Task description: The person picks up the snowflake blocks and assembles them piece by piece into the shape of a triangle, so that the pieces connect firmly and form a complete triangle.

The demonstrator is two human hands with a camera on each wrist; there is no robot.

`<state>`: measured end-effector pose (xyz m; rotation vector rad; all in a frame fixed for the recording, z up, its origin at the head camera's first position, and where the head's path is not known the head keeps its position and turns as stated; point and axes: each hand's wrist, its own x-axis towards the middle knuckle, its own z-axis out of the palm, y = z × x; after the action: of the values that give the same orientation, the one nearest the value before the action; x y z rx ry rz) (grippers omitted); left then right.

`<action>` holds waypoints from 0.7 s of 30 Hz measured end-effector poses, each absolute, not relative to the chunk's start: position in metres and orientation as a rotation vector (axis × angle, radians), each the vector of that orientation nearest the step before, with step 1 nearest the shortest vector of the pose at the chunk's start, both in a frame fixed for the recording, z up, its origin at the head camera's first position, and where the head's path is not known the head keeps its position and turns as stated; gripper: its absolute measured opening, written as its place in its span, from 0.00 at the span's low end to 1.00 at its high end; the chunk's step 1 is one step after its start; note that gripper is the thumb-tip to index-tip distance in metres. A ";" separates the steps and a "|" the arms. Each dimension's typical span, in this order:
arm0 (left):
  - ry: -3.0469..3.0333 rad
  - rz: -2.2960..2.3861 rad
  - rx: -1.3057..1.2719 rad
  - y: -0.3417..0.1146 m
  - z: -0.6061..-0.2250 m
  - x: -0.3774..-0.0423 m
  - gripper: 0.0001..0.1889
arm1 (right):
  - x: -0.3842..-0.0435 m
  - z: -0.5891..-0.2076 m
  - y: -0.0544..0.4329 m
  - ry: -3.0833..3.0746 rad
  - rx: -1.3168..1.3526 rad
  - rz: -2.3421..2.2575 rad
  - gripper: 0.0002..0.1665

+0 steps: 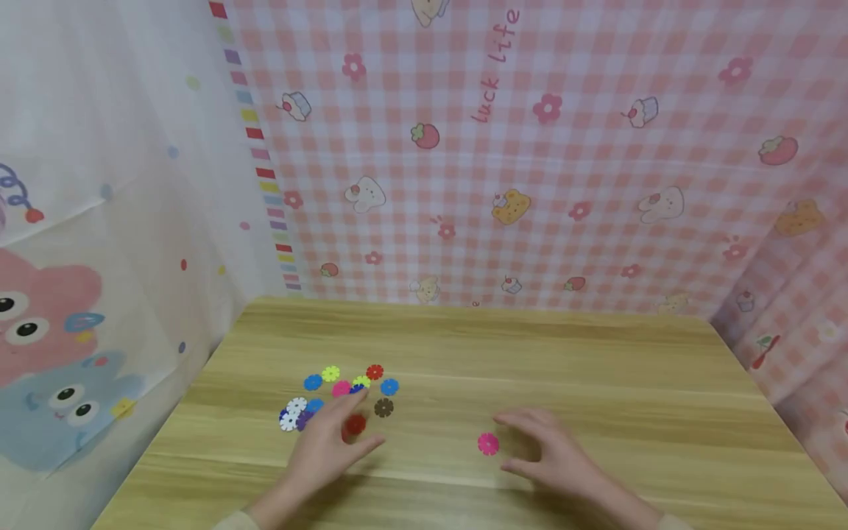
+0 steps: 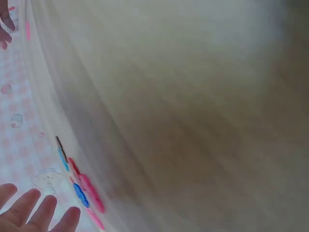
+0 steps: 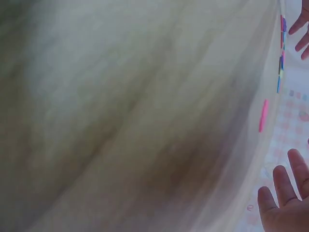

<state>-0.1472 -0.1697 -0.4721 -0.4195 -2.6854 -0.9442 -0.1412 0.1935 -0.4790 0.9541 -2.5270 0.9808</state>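
At the far left hangs a white cloth [image 1: 139,199], printed with a pink and a blue cartoon figure. Next to it, a pink-checked cloth [image 1: 464,169] with strawberries, cupcakes and the words "luck life" rises behind a wood-grained worktop [image 1: 596,368].

On the left part of the worktop lies a loose cluster of small, flat discs with notched edges. At its left end are two white discs [image 1: 289,422], with a purple disc [image 1: 305,420] just beside them. Farther back come a blue disc [image 1: 313,382], a yellow-green disc [image 1: 330,373] and a pink disc [image 1: 341,387].

The left hand [image 1: 324,442] is over the front of this cluster, hiding part of it. Its fingers reach forward, the thumb spread well away from them, and it grips nothing. A red disc [image 1: 356,424] shows in the gap between thumb and forefinger; whether the hand touches it cannot be told. To the right of the fingertips lies a brown disc [image 1: 383,407].

Well apart to the right, near the middle of the worktop, a single bright pink disc [image 1: 488,444] lies flat. Just beside it is the right hand [image 1: 556,456], thumb and fingers parted, the gap facing the disc, with nothing in its grasp. The right wrist view shows these fingers spread.
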 end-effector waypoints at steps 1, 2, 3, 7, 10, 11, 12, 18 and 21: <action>-2.688 -0.960 -0.410 -0.171 -0.473 -0.147 0.38 | -0.141 -0.480 0.193 -2.546 0.951 1.004 0.36; -2.693 -0.983 -0.397 -0.173 -0.474 -0.147 0.38 | -0.141 -0.482 0.192 -2.564 0.947 1.029 0.36; -2.698 -0.999 -0.387 -0.174 -0.475 -0.147 0.38 | -0.141 -0.483 0.191 -2.584 0.938 1.052 0.35; -2.732 -1.052 -0.338 -0.178 -0.479 -0.149 0.39 | -0.141 -0.489 0.189 -2.627 0.917 1.087 0.34; -2.755 -1.079 -0.299 -0.180 -0.480 -0.152 0.38 | -0.143 -0.492 0.188 -2.628 0.921 1.059 0.34; -2.761 -1.083 -0.287 -0.181 -0.480 -0.153 0.37 | -0.144 -0.492 0.188 -2.629 0.926 1.051 0.35; -2.766 -1.087 -0.277 -0.182 -0.481 -0.154 0.37 | -0.145 -0.493 0.187 -2.634 0.925 1.047 0.35; -2.781 -1.160 -0.253 -0.188 -0.485 -0.159 0.33 | -0.150 -0.495 0.184 -2.746 0.866 1.113 0.34; -2.793 -1.172 -0.256 -0.190 -0.487 -0.160 0.32 | -0.152 -0.495 0.182 -2.799 0.822 1.173 0.33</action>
<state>-0.1603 -0.1904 -0.4870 -0.2555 -2.7932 -1.1723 -0.1518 0.1825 -0.4946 0.8219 -2.7994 1.1733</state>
